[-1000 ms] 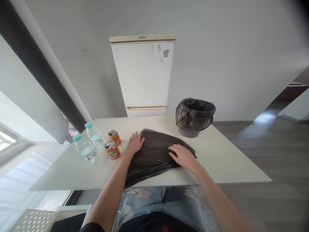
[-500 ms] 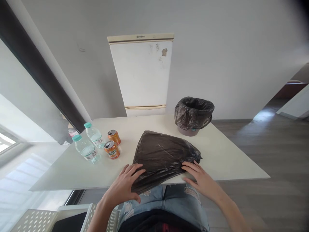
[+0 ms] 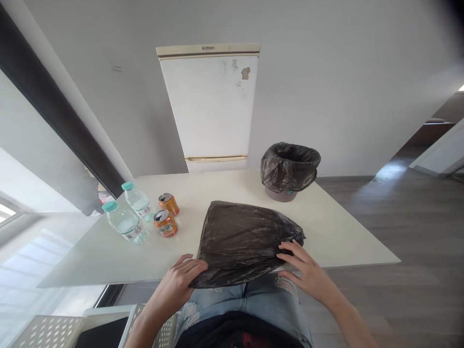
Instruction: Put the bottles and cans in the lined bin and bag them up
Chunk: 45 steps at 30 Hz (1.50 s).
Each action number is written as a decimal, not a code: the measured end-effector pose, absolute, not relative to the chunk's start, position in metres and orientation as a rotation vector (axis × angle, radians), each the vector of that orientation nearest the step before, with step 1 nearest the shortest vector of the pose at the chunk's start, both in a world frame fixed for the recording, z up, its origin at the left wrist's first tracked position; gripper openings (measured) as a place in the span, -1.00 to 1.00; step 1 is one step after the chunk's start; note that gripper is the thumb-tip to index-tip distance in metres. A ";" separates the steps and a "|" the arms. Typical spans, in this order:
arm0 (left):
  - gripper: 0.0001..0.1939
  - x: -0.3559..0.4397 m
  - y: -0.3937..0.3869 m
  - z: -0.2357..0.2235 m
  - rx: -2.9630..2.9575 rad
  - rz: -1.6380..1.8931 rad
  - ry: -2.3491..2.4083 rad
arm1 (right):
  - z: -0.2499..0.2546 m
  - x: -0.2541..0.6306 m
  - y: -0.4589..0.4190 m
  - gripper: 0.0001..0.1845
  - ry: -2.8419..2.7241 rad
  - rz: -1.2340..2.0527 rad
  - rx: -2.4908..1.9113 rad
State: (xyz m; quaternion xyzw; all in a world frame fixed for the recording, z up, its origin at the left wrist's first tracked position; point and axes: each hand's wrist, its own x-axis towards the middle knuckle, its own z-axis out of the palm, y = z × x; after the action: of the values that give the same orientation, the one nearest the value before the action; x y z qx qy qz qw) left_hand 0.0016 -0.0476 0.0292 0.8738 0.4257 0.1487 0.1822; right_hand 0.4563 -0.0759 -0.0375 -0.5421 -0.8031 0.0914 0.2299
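Note:
A black plastic garbage bag (image 3: 242, 237) lies spread out on the white table (image 3: 344, 232), its near edge hanging slightly over the front. My left hand (image 3: 183, 278) is closed on the bag's near left corner, fingers on top and the thumb hidden. At the bag's right end, my right hand (image 3: 299, 266) has its fingers apart, with the fingertips resting on the crumpled plastic. Behind the bag, to the right, stands a trash bin (image 3: 281, 194) lined with another black bag (image 3: 288, 169).
On the table's left side stand two clear bottles with green caps (image 3: 125, 224) (image 3: 137, 200) and two orange cans (image 3: 166, 224) (image 3: 169, 205). A white fridge (image 3: 210, 106) is beyond the table. A perforated white basket (image 3: 47, 331) sits low at left.
My left hand has gone from lying spread on the bag to gripping its near left corner, drawn slightly left. The bag's near edge is flatter. My right hand has shifted slightly right.

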 end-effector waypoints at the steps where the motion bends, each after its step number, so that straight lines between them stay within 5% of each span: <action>1: -0.21 0.005 -0.047 0.033 2.388 0.505 1.232 | -0.037 0.455 -0.076 -0.53 -2.192 0.241 -1.472; 8: -0.83 0.028 -0.005 0.042 1.885 0.994 1.467 | -0.017 0.441 -0.057 -0.68 -2.004 0.347 -1.343; 16: -0.78 0.048 0.079 0.039 1.917 0.968 1.771 | 0.025 0.431 -0.012 -0.60 -1.864 0.400 -1.649; 20: -0.85 0.054 0.110 0.037 1.946 0.656 1.906 | 0.032 0.431 0.015 -0.65 -1.852 0.371 -1.710; 30: -0.67 0.067 0.127 0.020 1.939 0.418 2.113 | 0.010 0.429 0.058 -0.84 -1.862 0.241 -1.947; 37: -0.51 0.075 0.104 0.026 2.242 0.674 2.186 | 0.014 0.424 0.047 -0.71 -1.897 0.063 -1.768; 40: -0.50 0.085 0.092 0.032 2.512 0.848 1.912 | 0.023 0.411 0.038 -0.63 -1.911 -0.137 -1.602; 45: -0.40 0.117 0.079 0.013 2.878 0.566 1.323 | 0.020 0.364 0.037 -0.50 -2.247 -0.092 -1.401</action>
State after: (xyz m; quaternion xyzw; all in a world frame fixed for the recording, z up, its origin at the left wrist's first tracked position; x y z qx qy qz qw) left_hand 0.1172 0.0791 0.0128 0.8938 0.4109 0.1756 -0.0380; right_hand 0.3637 0.0366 0.0198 -0.5129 -0.8225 -0.0335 0.2437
